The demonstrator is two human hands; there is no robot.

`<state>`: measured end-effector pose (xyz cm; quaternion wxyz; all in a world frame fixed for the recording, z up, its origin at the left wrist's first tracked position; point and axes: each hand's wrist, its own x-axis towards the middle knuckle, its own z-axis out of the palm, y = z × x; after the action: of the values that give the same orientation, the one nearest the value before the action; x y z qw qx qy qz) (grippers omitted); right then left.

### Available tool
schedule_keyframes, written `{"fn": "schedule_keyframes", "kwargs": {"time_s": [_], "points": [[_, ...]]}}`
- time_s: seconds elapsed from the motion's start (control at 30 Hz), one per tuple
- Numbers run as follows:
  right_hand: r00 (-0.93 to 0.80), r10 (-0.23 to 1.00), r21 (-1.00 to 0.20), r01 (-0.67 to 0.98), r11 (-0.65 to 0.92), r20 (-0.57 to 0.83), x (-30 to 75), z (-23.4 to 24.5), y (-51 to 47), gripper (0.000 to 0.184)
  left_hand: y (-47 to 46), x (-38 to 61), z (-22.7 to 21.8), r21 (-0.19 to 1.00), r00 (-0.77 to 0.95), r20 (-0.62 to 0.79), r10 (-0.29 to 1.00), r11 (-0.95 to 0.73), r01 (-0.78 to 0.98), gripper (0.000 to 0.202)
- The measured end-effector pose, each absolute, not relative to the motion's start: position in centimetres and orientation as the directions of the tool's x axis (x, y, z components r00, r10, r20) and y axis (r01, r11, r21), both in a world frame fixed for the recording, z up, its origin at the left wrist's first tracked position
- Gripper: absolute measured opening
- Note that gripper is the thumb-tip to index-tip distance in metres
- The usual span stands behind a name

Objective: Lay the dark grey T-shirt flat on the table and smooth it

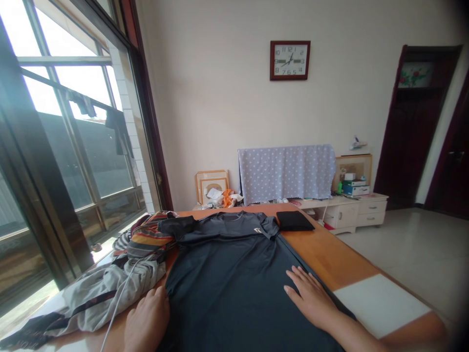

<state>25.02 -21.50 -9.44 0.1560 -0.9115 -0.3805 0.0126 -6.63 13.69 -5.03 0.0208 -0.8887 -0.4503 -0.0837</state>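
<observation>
dark grey t-shirt (227, 274) lies face up and spread flat on the orange wooden table (330, 254), collar pointing away from us, small white logo on the chest. our left hand (146, 320) sits at the shirt's left edge near the hem, fingers curled loosely, knuckles up; we cannot tell whether it pinches the fabric or just rests against it. our right hand (311, 298) lies open and flat, palm down, fingers spread, pressing on the shirt's right edge. shirt's left sleeve (179, 227) sticks out sideways toward the clothes pile (120, 278): grey garment with dark stripe, plus a striped orange and dark piece (150, 237) just beyond it, both touching or overlapping the shirt's left side. thin white cable (119, 298) runs across the grey garment toward the table's near edge. folded black item (294, 220) sits by the shirt's right shoulder, just beside the sleeve. white board (381, 303) lies flat on the table, near our right forearm. window on the left, wall clock (289, 60) straight ahead, polka-dot cloth (286, 172) draped over something behind the table.
</observation>
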Motion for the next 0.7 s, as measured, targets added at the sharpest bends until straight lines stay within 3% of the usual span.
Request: {"fn": "schedule_keyframes", "kwargs": {"time_s": [0.23,0.37,0.47,0.57,0.7], "points": [[0.712,0.682,-0.353,0.69,-0.632,0.17,25.6,-9.3,-21.9,0.059,14.5,-7.6,-4.3,0.254,0.52,0.1,0.848,-0.527,0.811,0.034],[0.777,0.549,-0.274,0.625,-0.731,0.309,26.8,-8.8,-22.3,0.052,16.5,-7.5,-4.6,0.35,0.469,0.013,0.883,-0.443,0.825,0.046],[0.842,0.442,-0.203,0.512,-0.834,0.308,27.9,-8.5,-22.4,0.058,17.4,-7.0,-5.4,0.411,0.531,-0.042,0.846,-0.47,0.781,0.03],[0.871,0.438,-0.205,0.481,-0.852,0.222,28.6,-8.4,-22.4,0.061,16.9,-6.7,-5.7,0.459,0.563,0.068,0.824,-0.527,0.715,0.019],[0.857,0.481,-0.264,0.515,-0.816,0.185,28.4,-7.8,-23.5,0.063,14.5,-7.7,-5.0,0.586,0.476,0.198,0.857,-0.493,0.643,0.024]]}}
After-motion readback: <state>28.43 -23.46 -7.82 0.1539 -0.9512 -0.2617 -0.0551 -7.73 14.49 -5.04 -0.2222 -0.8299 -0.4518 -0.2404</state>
